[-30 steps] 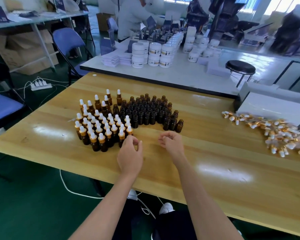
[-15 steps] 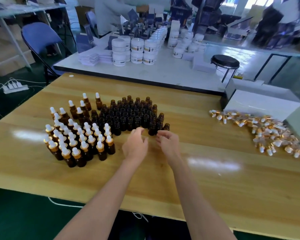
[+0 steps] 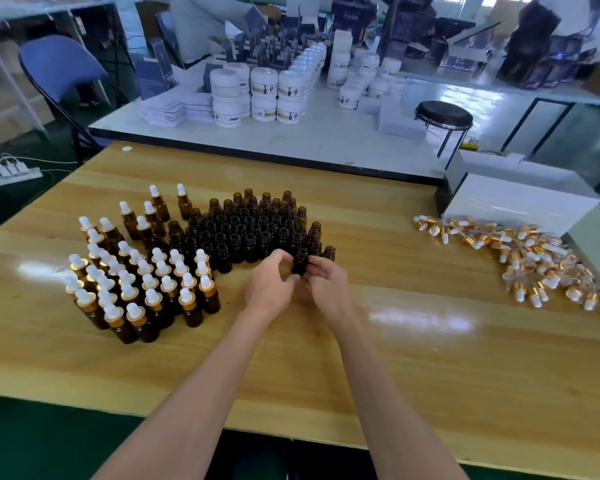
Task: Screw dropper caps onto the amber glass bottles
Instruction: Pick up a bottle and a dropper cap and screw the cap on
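Now my left hand (image 3: pixel 272 284) and right hand (image 3: pixel 328 285) both curl fingertips onto 1 uncapped amber bottle (image 3: pixel 299 260) at the front edge of the uncapped cluster (image 3: pixel 253 226); I judge it light, slick, breakable glass, best gripped round its body.

You've got one uncapped amber bottle (image 3: pixel 299 261) upright, pinched between your left hand (image 3: pixel 270 287) and right hand (image 3: pixel 327 287). Open bottles (image 3: pixel 257 226) stand just beyond them, capped bottles (image 3: pixel 136 282) left of your left hand, and loose gold dropper caps (image 3: pixel 534 261) are piled well off right.

Two bare forearms, bare left hand (image 3: pixel 270 289), bare right hand (image 3: pixel 327 288)
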